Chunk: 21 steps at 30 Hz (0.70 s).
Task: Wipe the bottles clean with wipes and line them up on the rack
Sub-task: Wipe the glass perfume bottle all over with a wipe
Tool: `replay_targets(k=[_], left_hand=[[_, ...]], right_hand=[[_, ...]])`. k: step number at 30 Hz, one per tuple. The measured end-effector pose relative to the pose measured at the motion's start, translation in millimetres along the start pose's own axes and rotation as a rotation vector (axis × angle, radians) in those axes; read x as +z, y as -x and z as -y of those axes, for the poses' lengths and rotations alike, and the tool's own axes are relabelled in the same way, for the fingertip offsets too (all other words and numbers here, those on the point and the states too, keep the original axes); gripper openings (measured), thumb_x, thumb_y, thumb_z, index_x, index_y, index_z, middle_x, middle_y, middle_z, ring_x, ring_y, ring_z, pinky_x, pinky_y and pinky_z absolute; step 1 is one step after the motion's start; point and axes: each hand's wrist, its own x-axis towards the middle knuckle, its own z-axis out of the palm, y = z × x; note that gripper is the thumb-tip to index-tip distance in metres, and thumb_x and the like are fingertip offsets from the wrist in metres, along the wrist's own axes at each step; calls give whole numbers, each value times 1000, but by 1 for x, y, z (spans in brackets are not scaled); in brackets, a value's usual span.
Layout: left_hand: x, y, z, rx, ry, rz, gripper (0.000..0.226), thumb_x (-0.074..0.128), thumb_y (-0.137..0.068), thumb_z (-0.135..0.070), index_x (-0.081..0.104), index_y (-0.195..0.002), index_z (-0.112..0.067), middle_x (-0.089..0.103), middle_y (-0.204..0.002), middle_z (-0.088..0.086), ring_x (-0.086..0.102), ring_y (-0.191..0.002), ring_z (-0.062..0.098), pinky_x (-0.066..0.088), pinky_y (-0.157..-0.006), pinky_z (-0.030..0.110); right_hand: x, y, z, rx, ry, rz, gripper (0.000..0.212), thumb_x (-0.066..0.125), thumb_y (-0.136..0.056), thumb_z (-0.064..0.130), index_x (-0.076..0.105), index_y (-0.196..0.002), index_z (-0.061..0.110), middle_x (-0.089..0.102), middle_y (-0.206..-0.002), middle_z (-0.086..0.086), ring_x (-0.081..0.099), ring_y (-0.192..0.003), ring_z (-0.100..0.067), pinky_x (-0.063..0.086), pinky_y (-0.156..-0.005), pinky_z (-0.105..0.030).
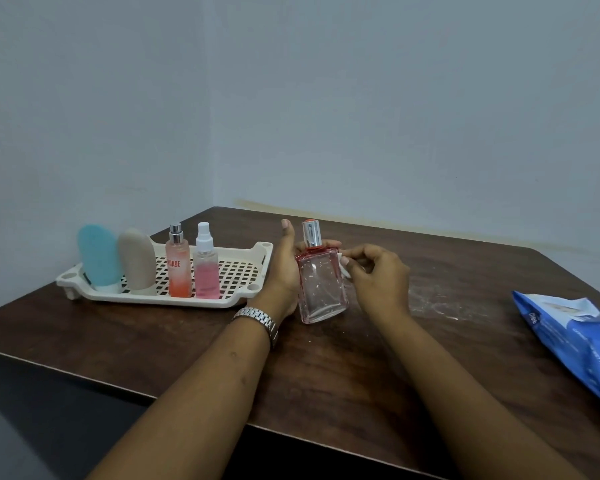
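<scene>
The left hand point(284, 268) grips the clear glass bottle point(321, 289) over the table point(187, 341), just right of the rack point(253, 252); the right hand point(378, 275) pinches a small white wipe point(344, 263) against the bottle's side; four bottles point(178, 268) stand in a row in the rack.
</scene>
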Motion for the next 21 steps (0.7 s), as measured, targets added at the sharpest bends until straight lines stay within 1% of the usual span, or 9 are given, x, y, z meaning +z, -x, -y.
replay_targets(k=[2,4,7,9,12,16,17,20,21], left_hand=[[-1,-1,0,-3,11,4,91,15,-90,-71,68,-92,3,68,-83,21,66,-76,31,56,-72,37],[0,-1,1,-2,17,2,90,16,-90,-72,68,-91,2,68,-83,20,66,-75,30,55,-75,38],[0,-1,1,-2,15,-3,90,16,-90,-72,68,-90,3,68,-82,20,65,-75,31,54,-79,40],[-1,-1,1,-5,18,-3,90,17,-90,-72,68,-89,2,67,-81,20,64,-74,31,55,-75,38],[-1,-1,1,-4,26,-28,89,19,-90,-72,68,-92,2,67,-83,21,65,-75,30,55,-72,37],[0,-1,2,0,32,-16,91,17,-88,-74,67,-90,2,65,-85,23,64,-77,33,55,-77,40],[0,-1,2,1,29,-19,90,17,-89,-74,67,-89,1,65,-85,23,64,-77,32,55,-76,40],[-1,0,1,14,18,-28,87,17,-91,-71,69,-84,-1,69,-78,19,66,-71,28,56,-71,35],[-1,0,2,14,19,-30,88,16,-91,-71,69,-83,-1,69,-75,18,66,-71,28,56,-72,36]], right_hand=[[1,2,2,-26,-17,-11,9,71,-81,18,68,-77,26,63,-72,17,58,-69,5,41,-57,-5],[2,2,3,-46,-11,-16,6,72,-81,21,70,-80,27,64,-73,18,58,-70,7,41,-56,-3],[2,1,0,-14,-15,-31,10,70,-83,17,69,-80,27,63,-72,18,57,-67,5,40,-54,-2],[3,3,2,-40,-39,-44,8,71,-82,16,70,-82,25,63,-72,19,58,-67,5,41,-55,-2],[6,5,5,-122,-46,-47,5,72,-81,19,73,-86,20,67,-80,13,60,-73,2,44,-59,-5],[5,-1,-2,-97,16,-68,4,72,-81,17,73,-85,18,67,-86,3,60,-73,-6,47,-61,-15],[5,1,-1,-111,19,-66,5,72,-81,17,73,-86,18,66,-85,4,59,-73,-4,47,-62,-14],[5,6,3,-225,30,-25,7,72,-80,16,73,-87,16,59,-81,18,56,-74,8,45,-64,-5],[5,6,2,-232,39,-8,7,72,-80,15,73,-87,16,60,-82,18,56,-74,8,45,-64,-6]])
